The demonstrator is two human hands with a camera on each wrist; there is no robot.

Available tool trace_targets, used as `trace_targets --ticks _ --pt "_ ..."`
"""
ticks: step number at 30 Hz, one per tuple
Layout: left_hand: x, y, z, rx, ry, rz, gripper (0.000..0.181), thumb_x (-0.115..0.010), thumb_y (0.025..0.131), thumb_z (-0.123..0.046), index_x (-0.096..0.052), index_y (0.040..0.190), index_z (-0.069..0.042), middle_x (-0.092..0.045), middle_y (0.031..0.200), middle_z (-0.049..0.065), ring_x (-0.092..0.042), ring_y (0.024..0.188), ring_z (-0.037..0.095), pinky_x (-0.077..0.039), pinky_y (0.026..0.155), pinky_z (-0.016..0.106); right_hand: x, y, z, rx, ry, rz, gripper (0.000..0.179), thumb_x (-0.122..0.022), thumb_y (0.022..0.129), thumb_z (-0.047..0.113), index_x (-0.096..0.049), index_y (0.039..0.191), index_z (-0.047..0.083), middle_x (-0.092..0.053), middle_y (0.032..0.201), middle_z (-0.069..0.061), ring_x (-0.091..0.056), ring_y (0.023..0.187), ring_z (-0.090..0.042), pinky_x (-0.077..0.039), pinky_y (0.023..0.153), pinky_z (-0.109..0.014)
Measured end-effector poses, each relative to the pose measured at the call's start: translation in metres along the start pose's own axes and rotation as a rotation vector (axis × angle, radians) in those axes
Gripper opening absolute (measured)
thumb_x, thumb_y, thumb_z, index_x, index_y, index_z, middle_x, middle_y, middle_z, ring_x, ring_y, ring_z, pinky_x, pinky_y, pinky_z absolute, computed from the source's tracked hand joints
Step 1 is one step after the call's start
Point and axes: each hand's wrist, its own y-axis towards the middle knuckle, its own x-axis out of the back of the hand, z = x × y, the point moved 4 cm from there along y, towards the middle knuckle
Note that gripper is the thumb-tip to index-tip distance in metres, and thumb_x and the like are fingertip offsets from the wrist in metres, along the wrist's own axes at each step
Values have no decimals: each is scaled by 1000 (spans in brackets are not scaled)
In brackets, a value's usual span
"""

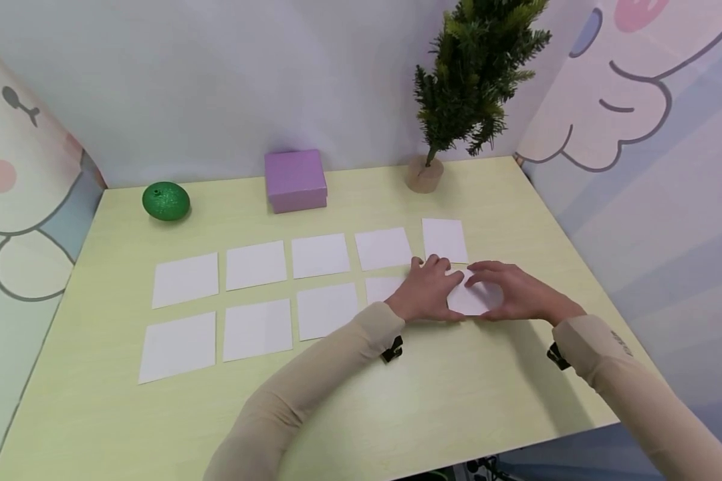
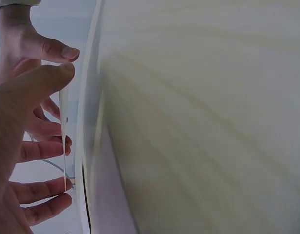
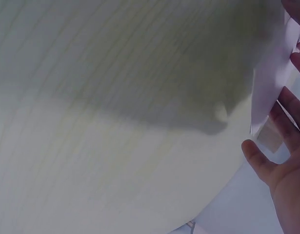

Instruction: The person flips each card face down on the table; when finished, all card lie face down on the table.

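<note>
A white card (image 1: 474,299) lies between my two hands at the right end of the nearer row of cards. My left hand (image 1: 424,291) holds it from the left, thumb at the near edge and fingertips at the far side. My right hand (image 1: 520,292) grips it from the right, fingers arched over it and thumb at the near edge. The left wrist view has the card (image 2: 64,131) edge-on as a thin strip among the fingers. In the right wrist view the card (image 3: 269,90) stands beside the fingers of the right hand (image 3: 291,170).
More white cards lie in two rows, such as a far-left card (image 1: 185,280) and a far-right card (image 1: 444,240). Behind them stand a green glittery ball-like ornament (image 1: 166,201), a purple box (image 1: 296,181) and a small artificial tree (image 1: 472,73). Walls border the table (image 1: 457,394).
</note>
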Motion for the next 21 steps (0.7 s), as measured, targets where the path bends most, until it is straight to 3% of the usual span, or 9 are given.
trace_targets --ticks 9,15,18,21 --pt "-9 -3 2 70 6 76 72 -67 70 -73 -56 127 -29 -53 117 -1 -45 108 19 -37 86 41 -12 12 -4 20 -32 76 54 -90 64 22 -68 112 15 -54 138 -18 -51 126 -41 -40 99 -60" --pt "-12 -3 5 104 17 102 71 -68 70 -72 -57 124 -28 -51 121 0 -44 112 21 -39 87 44 -16 16 -9 41 -7 96 52 -89 65 25 -69 112 14 -51 142 -18 -50 128 -40 -42 99 -57" --pt "-12 -3 6 104 -8 97 75 -67 71 -72 -52 130 -28 -49 125 1 -44 116 22 -39 90 45 -16 12 -9 29 15 70 57 -90 64 27 -68 115 15 -52 141 -16 -50 127 -40 -42 98 -57" --pt "-5 -7 12 105 -57 78 79 -64 76 -70 -45 139 -27 -46 133 3 -41 123 24 -38 93 47 -10 8 -6 43 25 -29 57 -90 64 24 -67 115 13 -58 134 -15 -54 123 -37 -44 95 -52"
